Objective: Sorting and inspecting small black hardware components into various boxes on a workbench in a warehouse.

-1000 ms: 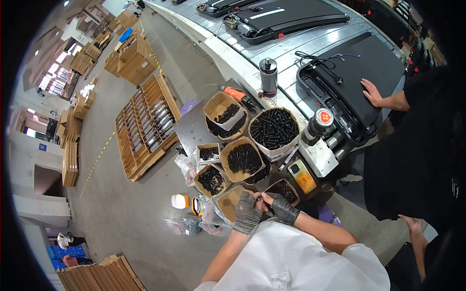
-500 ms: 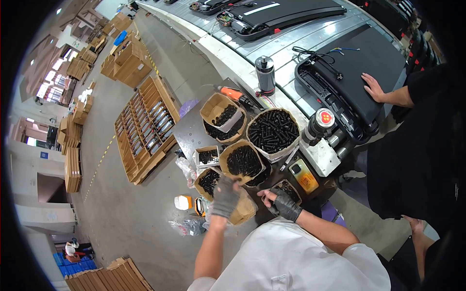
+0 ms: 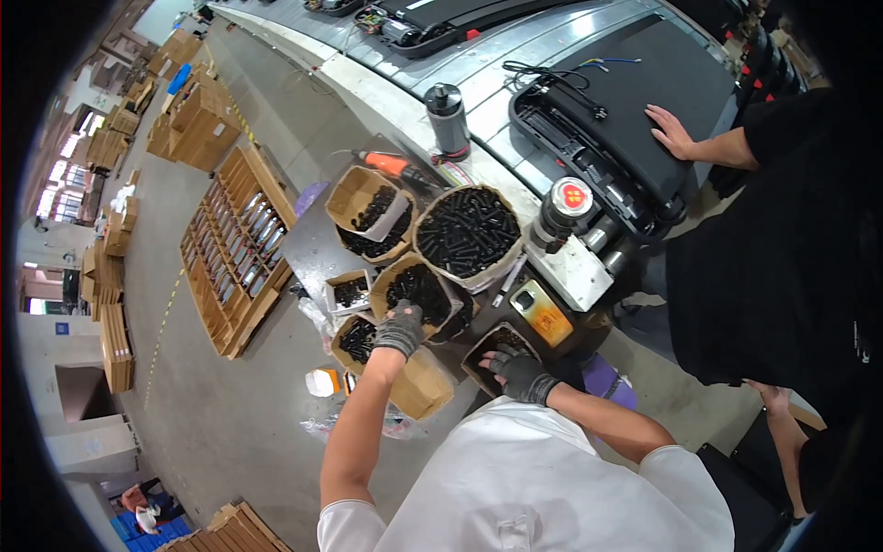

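Observation:
My left hand (image 3: pixel 399 329), in a dark grey glove, reaches over a small cardboard box of black screws (image 3: pixel 357 339) at the near left of a small cart. Its fingers are curled and I cannot see what they hold. My right hand (image 3: pixel 515 371), also gloved, rests with spread fingers in another small box of black parts (image 3: pixel 501 343) close to my chest. Between them stands a brown box of black screws (image 3: pixel 416 289). A large round box heaped with black screws (image 3: pixel 466 234) sits behind it.
A co-worker in black at the right presses a hand (image 3: pixel 671 133) on a black machine deck (image 3: pixel 635 101) on the metal conveyor. An orange power tool (image 3: pixel 391 166), a dark bottle (image 3: pixel 447 118), a red-capped can (image 3: pixel 566 204) and a wooden pallet (image 3: pixel 235 248) on the floor surround the cart.
My left hand has moved away from my right hand, out to the left over the near boxes. My right hand has dropped into the box near my chest.

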### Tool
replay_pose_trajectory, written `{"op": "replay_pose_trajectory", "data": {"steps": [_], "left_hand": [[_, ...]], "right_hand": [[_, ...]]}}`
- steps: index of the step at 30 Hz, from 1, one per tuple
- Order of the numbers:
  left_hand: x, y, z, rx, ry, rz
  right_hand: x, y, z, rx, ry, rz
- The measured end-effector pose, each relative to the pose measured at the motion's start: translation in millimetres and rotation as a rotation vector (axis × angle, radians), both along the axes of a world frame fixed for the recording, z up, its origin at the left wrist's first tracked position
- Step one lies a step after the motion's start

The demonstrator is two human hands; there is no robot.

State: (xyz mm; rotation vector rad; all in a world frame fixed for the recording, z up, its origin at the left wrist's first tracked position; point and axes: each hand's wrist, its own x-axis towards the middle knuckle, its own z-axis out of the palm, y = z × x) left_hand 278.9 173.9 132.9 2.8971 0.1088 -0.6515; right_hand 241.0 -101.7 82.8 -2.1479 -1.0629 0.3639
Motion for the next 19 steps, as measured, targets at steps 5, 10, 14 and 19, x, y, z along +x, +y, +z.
{"op": "replay_pose_trajectory", "data": {"steps": [5,10,14,19], "left_hand": [[-5,5,11,0.009,-0.067,0.032],[-17,-4,22,-0.076,-0.519,0.134],[-51,-24,38,-0.252,-0.793,0.148],[-104,-46,44,-0.41,-0.803,0.163]], "right_hand": [[17,-20,15,0.281,0.218,-0.289],[43,-72,-30,-0.167,-0.17,-0.525],[39,-66,-53,-0.336,-0.247,-0.518],[44,-56,-78,-0.455,-0.318,-0.558]]}}
